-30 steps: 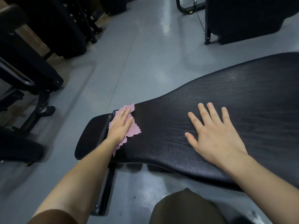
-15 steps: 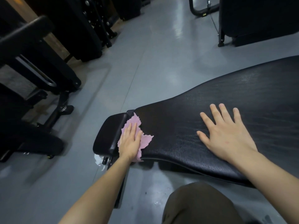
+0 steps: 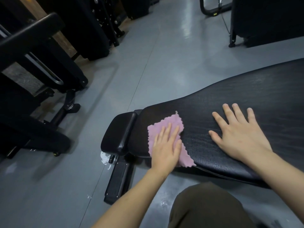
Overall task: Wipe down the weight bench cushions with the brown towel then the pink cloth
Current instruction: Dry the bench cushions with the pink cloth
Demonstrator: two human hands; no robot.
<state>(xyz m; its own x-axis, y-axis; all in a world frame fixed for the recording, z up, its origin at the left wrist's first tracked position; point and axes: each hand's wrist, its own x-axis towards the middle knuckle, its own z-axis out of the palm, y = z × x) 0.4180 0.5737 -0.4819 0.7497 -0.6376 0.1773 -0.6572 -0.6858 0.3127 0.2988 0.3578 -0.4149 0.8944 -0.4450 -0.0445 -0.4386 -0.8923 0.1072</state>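
The left hand [image 3: 166, 145] presses the pink cloth [image 3: 166, 127] flat under straight fingers at the narrow end of the long cushion [image 3: 246, 96], spreading pressure. The right hand [image 3: 238, 134], splayed and holding nothing, probably steadies the person. No brown towel shows.

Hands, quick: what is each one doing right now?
Left hand: open, fingers flat, pressing the pink cloth onto the bench cushion.
Right hand: open, palm flat on the cushion, holding nothing.
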